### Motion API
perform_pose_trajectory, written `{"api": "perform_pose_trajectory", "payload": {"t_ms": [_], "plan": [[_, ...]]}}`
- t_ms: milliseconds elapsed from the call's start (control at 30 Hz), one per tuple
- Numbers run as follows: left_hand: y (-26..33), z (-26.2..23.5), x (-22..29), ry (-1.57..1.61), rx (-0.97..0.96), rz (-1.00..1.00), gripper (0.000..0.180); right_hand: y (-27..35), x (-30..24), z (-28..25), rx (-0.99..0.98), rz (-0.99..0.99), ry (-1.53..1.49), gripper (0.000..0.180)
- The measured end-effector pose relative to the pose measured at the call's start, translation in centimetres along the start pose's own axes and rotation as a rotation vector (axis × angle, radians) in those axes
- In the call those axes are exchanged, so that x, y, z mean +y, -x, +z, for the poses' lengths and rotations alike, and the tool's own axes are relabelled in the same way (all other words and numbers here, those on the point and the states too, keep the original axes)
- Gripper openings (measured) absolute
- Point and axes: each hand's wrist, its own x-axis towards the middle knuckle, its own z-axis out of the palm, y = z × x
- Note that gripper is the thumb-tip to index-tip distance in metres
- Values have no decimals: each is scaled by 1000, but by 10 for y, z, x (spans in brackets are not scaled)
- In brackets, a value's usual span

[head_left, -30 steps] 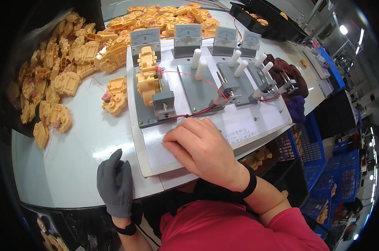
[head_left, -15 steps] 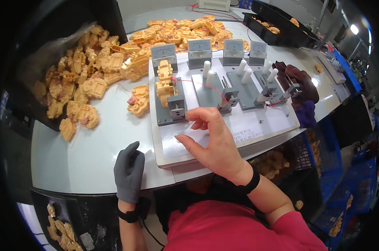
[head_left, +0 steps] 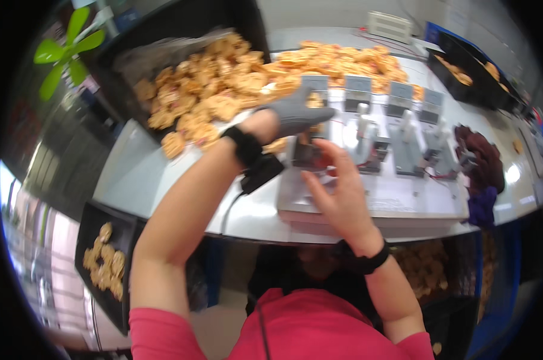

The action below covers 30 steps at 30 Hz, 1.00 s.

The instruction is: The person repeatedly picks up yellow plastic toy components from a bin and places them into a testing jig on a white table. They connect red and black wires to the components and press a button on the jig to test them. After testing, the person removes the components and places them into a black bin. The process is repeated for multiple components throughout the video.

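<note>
My left hand (head_left: 292, 114), in a grey glove, reaches across the leftmost test fixture (head_left: 304, 157). Its fingers point right over an orange-yellow plastic housing (head_left: 314, 101) seated there, most of which the glove covers. Blur and the angle hide whether the fingers grip it. Bare, my right hand (head_left: 346, 192) is just in front of the same fixture, at its clamp end. The thumb and forefinger are apart, with no held thing showing between them. A small panel meter (head_left: 315, 83) stands behind the fixture. Other fixtures with white posts (head_left: 362, 123) sit to the right on the white board (head_left: 397, 207).
Plastic housings (head_left: 193, 90) spill from a tipped black bin (head_left: 247, 18) at left; another heap (head_left: 343, 60) lies behind the meters. A black tray (head_left: 445, 75) is at back right. A dark brown cloth (head_left: 481, 159) lies beside the board. A green fan (head_left: 67, 54) is far left.
My left hand has risen from the table's front edge to the leftmost fixture. The right hand remains by the clamp. The view has shifted, so the bench appears farther right.
</note>
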Motion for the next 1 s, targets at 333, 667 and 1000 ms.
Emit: {"api": "perform_pose_trajectory", "payload": {"t_ms": [333, 667, 1000], "plan": [[-59, 30, -26, -317, 77, 56, 71, 10, 4, -5, -61, 222, -174, 37], [-37, 28, 7, -224, 241, -28, 71, 9, 13, -5, -18, 119, -111, 34], [132, -74, -23, 334, 587, 57, 69, 15, 16, -13, -38, 147, -85, 44]]}}
